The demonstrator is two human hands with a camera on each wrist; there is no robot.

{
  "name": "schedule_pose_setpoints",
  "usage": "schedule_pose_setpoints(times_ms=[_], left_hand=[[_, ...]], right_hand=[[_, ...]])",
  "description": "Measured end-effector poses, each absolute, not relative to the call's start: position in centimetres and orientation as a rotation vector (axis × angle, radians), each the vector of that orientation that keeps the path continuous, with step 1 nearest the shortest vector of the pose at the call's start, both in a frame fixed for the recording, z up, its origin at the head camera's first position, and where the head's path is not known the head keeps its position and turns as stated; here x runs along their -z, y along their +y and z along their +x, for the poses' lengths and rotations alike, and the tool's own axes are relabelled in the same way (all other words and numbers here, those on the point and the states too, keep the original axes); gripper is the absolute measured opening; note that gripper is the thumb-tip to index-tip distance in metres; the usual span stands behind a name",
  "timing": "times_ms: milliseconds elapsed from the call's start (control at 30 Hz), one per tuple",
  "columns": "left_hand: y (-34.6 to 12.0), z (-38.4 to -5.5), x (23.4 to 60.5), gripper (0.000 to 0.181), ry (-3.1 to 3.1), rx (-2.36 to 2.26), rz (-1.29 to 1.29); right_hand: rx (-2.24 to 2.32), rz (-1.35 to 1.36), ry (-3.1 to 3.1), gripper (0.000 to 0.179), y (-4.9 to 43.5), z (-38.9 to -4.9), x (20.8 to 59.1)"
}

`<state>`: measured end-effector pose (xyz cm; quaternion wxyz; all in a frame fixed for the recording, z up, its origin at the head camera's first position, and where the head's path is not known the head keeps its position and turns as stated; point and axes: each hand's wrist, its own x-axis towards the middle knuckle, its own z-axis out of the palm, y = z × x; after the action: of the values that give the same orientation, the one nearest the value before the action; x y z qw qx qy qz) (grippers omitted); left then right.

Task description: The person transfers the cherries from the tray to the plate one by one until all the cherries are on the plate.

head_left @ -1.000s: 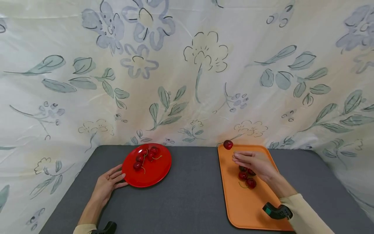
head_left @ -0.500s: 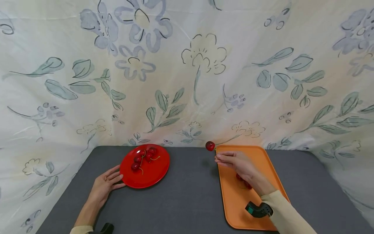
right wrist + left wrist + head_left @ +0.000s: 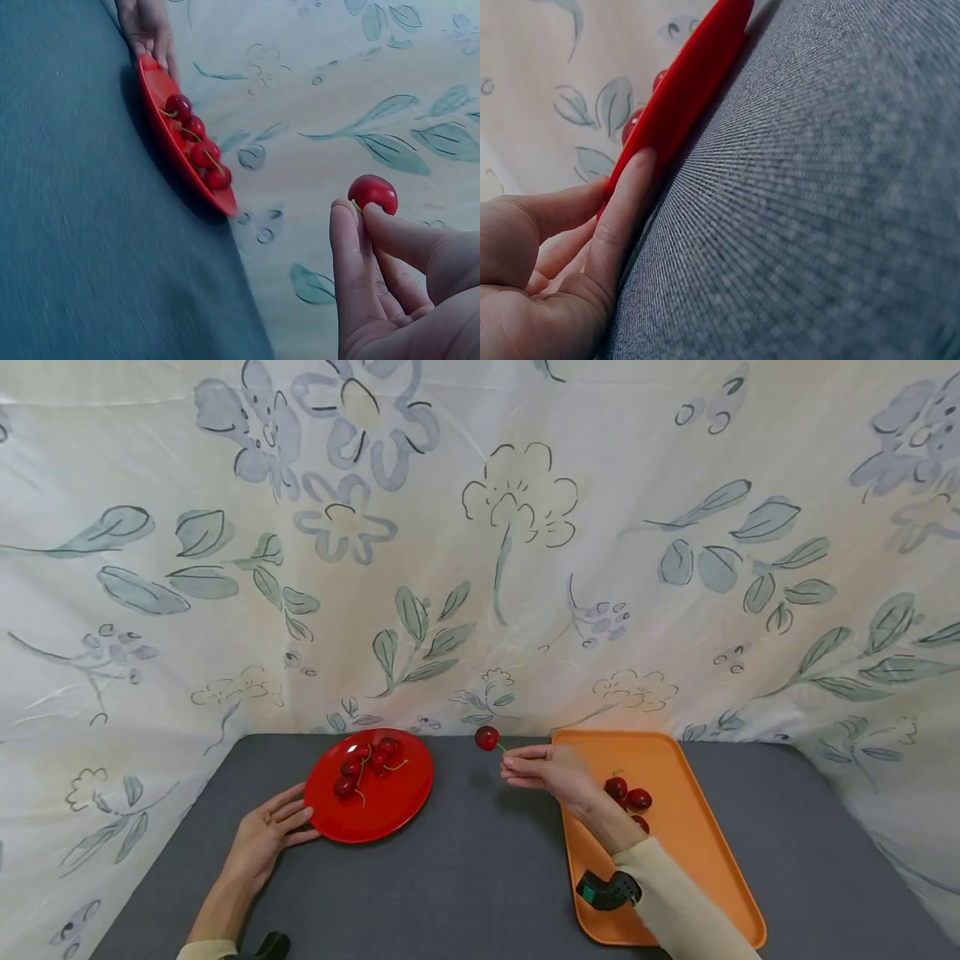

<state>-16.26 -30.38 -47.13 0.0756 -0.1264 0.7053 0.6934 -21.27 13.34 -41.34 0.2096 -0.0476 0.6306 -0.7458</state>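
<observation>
A dark red cherry (image 3: 487, 738) hangs by its green stem from my right hand (image 3: 551, 775), pinched between thumb and fingertips. That hand is above the table, in the space between plate and tray. On the left lies a round red plate (image 3: 401, 802) bearing several cherries (image 3: 363, 767) with stems. My left hand (image 3: 262, 839) holds the plate's left edge; in the left wrist view one fingertip rests at the rim and another finger (image 3: 622, 210) presses the outer wall. The right wrist view shows the held cherry (image 3: 373, 193) right at the fingertips.
An orange tray (image 3: 697, 860) stands on the right, partly under my right forearm, with several cherries (image 3: 637, 799) on it. The grey tabletop (image 3: 450, 877) runs between plate and tray. A floral cloth (image 3: 525, 568) hangs behind the table.
My right hand has carried the cherry leftward from over the orange tray toward the plate, uncovering part of the tray's cherries. The left hand stays at the plate's edge.
</observation>
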Motion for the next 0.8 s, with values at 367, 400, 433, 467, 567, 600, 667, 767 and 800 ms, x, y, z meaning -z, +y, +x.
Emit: schedule_pose_setpoints(times_ms=[367,400,433,467,567,600,667,767,800], left_hand=[[-30.6,-16.2,46.9,0.066,2.124,-2.07,-0.381],[-30.6,-16.2,46.9,0.065,2.125,-2.067,-0.385],[-30.6,-16.2,46.9,0.065,2.124,-2.066,-0.384],[-30.6,-16.1,47.0,0.065,2.122,-2.066,-0.388],[-30.6,-16.1,47.1,0.066,2.119,-2.071,-0.385],[-30.6,-16.1,47.1,0.066,2.116,-2.073,-0.383],[-30.6,-16.1,47.1,0.068,2.108,-2.077,-0.373],[-30.6,-16.2,47.0,0.068,2.106,-2.078,-0.365],[-30.6,-16.3,47.0,0.068,2.106,-2.075,-0.358]], right_hand=[[2.044,-0.138,1.731,0.038,7.4,-21.5,43.1],[2.041,-0.141,1.727,0.038,6.9,-21.5,43.3],[2.037,-0.147,1.724,0.037,6.4,-21.5,43.5],[2.033,-0.159,1.725,0.036,5.9,-21.5,43.6],[2.005,-0.198,1.744,0.031,4.5,-21.5,43.9],[1.996,-0.206,1.749,0.029,4.0,-21.5,43.9],[1.989,-0.203,1.745,0.028,3.2,-21.5,43.9],[2.008,-0.154,1.709,0.03,2.1,-21.5,43.6],[2.017,-0.137,1.697,0.031,1.8,-21.5,43.5]])
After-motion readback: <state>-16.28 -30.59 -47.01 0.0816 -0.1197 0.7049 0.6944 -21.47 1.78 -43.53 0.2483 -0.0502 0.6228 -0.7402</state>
